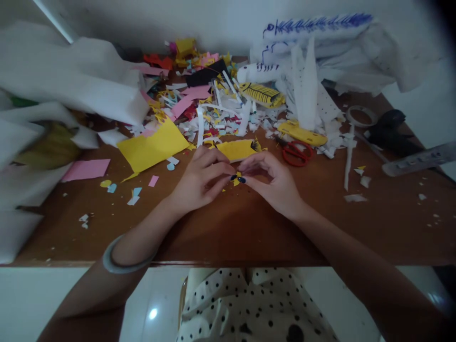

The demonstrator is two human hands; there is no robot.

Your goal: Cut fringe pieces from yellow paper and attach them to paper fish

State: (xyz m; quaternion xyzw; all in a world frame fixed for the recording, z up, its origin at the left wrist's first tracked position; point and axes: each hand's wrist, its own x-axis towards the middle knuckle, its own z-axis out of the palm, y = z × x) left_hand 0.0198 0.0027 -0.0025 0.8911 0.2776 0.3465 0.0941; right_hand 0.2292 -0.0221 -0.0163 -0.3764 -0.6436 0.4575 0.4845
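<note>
Covering the lap at the bottom is a dotted garment (245, 308), with pale floor (153, 294) on either side of it. Next comes the front edge of the brown table (221, 237), with the forearms reaching over it; a pale bangle (111, 265) circles the left one. Past a bare stretch of wood, the left hand (201, 179) and the right hand (273, 183) meet in the middle, thumbs and forefingers pinching a small yellow scrap (237, 180) between their tips, just above the table; the fingers hide part of it, and both thumbnails are dark.

Left of the hands lie blue and white bits (134, 195), then a pink card (86, 170) and a larger yellow sheet (153, 146). Right behind the fingertips rests a yellow strip (235, 149) with a dark, fringed end. Just beyond the right hand are red-handled scissors (297, 154), and behind them a yellow tool (302, 133). Farther right sits a tape roll (361, 116), near a black object (390, 126) that is too dark to name.

Toward the wall spreads a heap of clippings (228, 118), holding pens (231, 88), a striped yellow piece (261, 94) and a black card (206, 72). White paper (71, 76) bulges at the far left, and more sheets with blue marks (320, 28) stand at the far right
</note>
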